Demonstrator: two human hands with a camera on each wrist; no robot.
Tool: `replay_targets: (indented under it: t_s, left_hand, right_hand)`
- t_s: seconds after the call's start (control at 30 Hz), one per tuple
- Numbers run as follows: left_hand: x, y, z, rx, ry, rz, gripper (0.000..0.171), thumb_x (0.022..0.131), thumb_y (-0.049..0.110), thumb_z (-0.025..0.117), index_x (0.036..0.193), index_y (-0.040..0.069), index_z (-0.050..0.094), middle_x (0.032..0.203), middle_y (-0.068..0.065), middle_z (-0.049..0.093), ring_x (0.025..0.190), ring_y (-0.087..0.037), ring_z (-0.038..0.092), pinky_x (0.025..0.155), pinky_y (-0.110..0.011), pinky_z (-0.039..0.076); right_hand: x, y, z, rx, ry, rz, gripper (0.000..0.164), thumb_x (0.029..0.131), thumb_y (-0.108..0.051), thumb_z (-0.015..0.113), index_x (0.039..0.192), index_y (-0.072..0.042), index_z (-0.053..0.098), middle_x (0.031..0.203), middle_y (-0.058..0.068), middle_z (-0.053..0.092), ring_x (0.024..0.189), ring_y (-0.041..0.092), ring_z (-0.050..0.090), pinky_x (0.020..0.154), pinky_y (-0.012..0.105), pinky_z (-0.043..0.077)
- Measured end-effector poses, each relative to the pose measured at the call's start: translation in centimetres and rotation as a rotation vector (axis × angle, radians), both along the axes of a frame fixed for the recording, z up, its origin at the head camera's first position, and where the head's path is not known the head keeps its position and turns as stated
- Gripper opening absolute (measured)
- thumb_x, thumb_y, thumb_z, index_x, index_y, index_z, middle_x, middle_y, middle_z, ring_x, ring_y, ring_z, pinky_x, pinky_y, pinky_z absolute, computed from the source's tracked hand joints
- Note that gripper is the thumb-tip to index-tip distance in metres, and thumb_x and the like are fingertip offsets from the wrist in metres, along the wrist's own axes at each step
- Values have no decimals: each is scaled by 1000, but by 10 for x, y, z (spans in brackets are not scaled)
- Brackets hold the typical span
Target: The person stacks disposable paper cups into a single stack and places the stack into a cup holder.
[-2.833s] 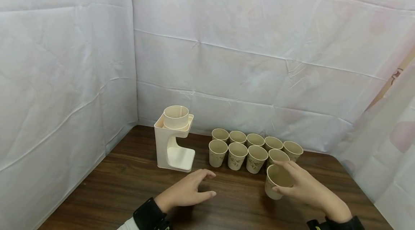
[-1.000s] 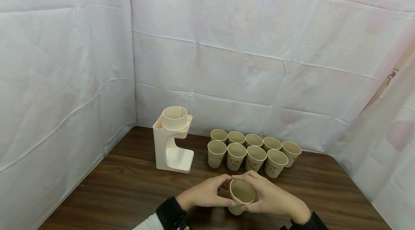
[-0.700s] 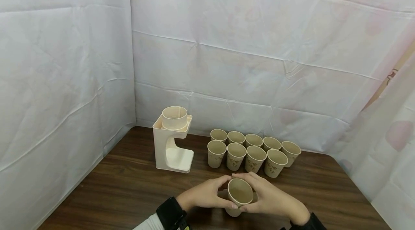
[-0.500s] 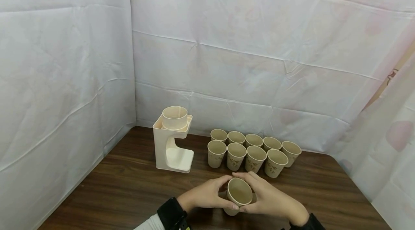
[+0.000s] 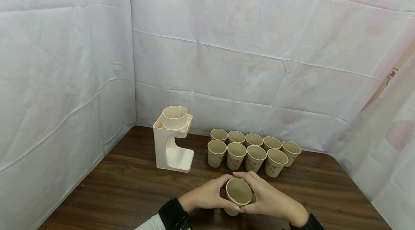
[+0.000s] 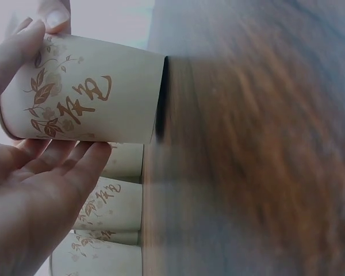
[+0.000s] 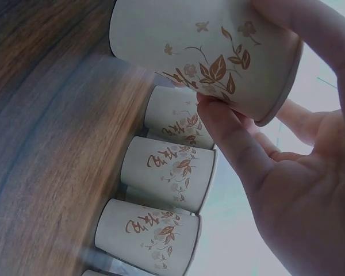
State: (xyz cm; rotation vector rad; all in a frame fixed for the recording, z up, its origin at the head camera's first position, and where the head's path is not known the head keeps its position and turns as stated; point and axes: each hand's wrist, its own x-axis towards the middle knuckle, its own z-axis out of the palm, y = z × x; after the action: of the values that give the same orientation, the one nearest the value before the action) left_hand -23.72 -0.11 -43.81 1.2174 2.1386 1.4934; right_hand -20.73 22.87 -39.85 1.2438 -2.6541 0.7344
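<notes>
Both hands are engaged on one paper cup (image 5: 239, 191), which is held mouth up over the near part of the wooden table (image 5: 129, 190), in front of the other cups. The left hand (image 5: 210, 194) has its thumb and fingers curved around one side; the right hand (image 5: 270, 198) spans the opposite side likewise, the thumbs meeting or nearly so at the near face. Whether the base touches the table cannot be confirmed; the left wrist view shows only a dark shadow beneath it. Nine further cups (image 5: 236, 156) stand upright beyond the hands, five behind and four in front. A cream stand (image 5: 160, 150), with a round holder (image 5: 175, 123) on top, is to their left, untouched. The step in hand is judged to be steadying this single cup. The next move calls for light, even pressure from both sides, as thin paper walls could buckle, and for clearance from the front row.
</notes>
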Motion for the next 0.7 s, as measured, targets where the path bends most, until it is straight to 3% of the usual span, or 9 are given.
replay_targets:
  t_s: [0.13,0.37,0.7]
  left_hand:
    - [0,1,-1,22,-23,-36,67,79,30,75,133,11,39,122,-9,56,109,-16,54,88,-23,48]
    - [2,0,0,-32,76,6,64,77,38,75,129,17,44,119,1,58,107,-8,52,92,-28,45]
    - [1,-1,-3,-74,59,29,65,77,41,74,130,21,41,116,6,59,104,-5,52,90,-27,45]
  right_hand:
    - [1,1,0,3,-5,7,83,74,-45,76,141,-20,34,125,4,49,107,15,50,83,36,50]
    - [2,1,0,9,19,28,82,73,-41,77,139,-12,37,124,4,49,107,14,50,83,37,50]
    - [2,7,0,-8,16,47,80,74,-34,78,139,-13,37,124,4,50,105,14,51,82,35,51]
